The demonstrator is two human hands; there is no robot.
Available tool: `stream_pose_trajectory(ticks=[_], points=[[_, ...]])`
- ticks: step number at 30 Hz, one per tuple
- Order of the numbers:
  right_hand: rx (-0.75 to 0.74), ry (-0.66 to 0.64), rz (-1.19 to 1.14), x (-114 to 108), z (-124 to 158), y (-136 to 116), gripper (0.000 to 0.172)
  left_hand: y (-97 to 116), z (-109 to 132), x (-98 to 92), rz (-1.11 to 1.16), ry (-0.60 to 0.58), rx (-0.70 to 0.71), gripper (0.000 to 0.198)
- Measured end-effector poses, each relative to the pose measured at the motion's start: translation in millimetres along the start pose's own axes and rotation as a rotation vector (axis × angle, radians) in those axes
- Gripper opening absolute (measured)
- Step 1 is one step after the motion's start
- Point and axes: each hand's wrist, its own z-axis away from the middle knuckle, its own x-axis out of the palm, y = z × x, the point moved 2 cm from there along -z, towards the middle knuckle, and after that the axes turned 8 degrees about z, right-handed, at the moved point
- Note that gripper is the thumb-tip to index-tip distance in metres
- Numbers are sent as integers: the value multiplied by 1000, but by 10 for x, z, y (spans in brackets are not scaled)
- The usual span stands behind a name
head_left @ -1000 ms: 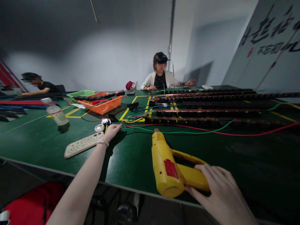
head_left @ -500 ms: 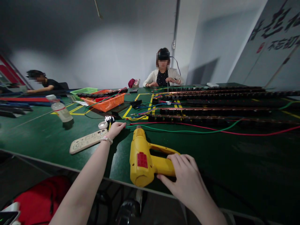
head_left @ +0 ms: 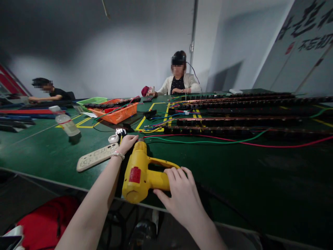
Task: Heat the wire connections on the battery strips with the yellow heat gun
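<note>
Right hand [head_left: 182,191] wrapped round handle [head_left: 157,179] of yellow heat gun [head_left: 139,158], lower centre, guess for steering nozzle [head_left: 141,140]. Left hand [head_left: 128,143] bunched alongside, can't tell if pinching wire.

The bare left forearm [head_left: 95,196] is stretched forward and rightward, and the bare left hand [head_left: 128,141] is held with its back upward. The bare right forearm [head_left: 205,231] is angled inward, the bare right hand [head_left: 181,191] curled in a grip, thumb set apart.

Dim room, grey wall [head_left: 117,62], green table [head_left: 234,187]
</note>
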Motion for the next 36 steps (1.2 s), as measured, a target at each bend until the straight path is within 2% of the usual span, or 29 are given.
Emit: stream_pose_trajectory(ticks=[6,14,19,23,32,36], points=[[-71,-10,10,-1,-19,-44,52,26,19,-13,-1,2,-6,47],[-86,21,-100,-21,-43,44,45,71,85,-25,-33,-25,16,46],[-32,11,-125,-124,2,228,40,99,110,-37,-142,-97,102,46],[25,32,-120,-230,91,405,39,94,108,-52,-196,-91,106,46],[37,148,115,-454,478,896,38,51,85,-51,-218,-83,86,48],[85,160,143,-534,673,1151,35,60,81,-54,-200,-61,90,52]])
